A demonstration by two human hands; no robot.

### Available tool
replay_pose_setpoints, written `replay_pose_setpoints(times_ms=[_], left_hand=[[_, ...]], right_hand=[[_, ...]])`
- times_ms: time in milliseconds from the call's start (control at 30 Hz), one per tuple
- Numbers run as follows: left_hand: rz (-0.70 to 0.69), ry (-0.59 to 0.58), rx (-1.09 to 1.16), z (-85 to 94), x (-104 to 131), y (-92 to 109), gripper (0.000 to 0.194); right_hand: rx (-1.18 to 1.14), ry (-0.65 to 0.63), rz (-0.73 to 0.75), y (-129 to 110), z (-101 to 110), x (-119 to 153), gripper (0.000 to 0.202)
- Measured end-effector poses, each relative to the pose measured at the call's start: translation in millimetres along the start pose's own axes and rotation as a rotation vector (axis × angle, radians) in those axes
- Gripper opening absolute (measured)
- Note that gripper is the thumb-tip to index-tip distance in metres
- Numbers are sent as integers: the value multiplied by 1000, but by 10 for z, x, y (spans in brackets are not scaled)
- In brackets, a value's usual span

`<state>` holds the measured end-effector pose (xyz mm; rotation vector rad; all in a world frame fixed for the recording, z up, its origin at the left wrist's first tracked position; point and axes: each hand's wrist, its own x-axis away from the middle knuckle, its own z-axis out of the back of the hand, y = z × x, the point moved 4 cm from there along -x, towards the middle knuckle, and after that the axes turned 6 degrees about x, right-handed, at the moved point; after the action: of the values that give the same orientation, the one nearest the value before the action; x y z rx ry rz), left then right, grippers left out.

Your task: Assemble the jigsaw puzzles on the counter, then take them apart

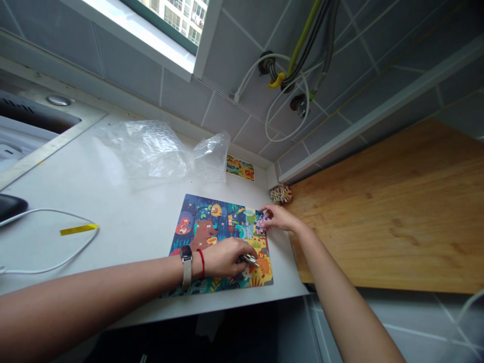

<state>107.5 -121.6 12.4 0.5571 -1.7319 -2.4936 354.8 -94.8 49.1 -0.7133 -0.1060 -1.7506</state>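
A colourful jigsaw puzzle (206, 229) with a bear and other animals lies flat on the white countertop. My left hand (225, 256), with a watch and a red cord on its wrist, is over the puzzle's lower right part. Its fingers are closed around a small stack of puzzle pieces (249, 259), seen edge-on. My right hand (280, 218) pinches a purple and dark puzzle piece (260, 222) at the puzzle's upper right corner. Whether that piece is fully seated there I cannot tell. My left hand and forearm hide part of the lower puzzle.
A stack of puzzle pieces (281, 194) stands by the wooden board (389, 212). A small picture card (240, 168) lies by the wall. Crumpled clear plastic wrap (159, 154) covers the back of the counter (124, 222). A white cable (81, 247) with a yellow tag (77, 230) lies left.
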Motion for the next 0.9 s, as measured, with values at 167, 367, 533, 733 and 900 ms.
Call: replay_pose_setpoints(times_ms=[167, 367, 533, 733, 900], left_hand=[[-24, -5, 6, 6, -1, 9, 34], [-29, -4, 16, 12, -1, 19, 34], [-26, -8, 2, 19, -2, 29, 32], [-14, -9, -6, 13, 7, 18, 34], [-27, -7, 0, 5, 10, 6, 33]], right_hand=[[190, 111, 29, 8, -22, -62, 78], [217, 120, 16, 8, -39, -29, 68], [217, 134, 11, -29, -52, 6, 63], [200, 133, -21, -37, -45, 82, 57], [140, 241, 5, -52, 6, 185, 49]])
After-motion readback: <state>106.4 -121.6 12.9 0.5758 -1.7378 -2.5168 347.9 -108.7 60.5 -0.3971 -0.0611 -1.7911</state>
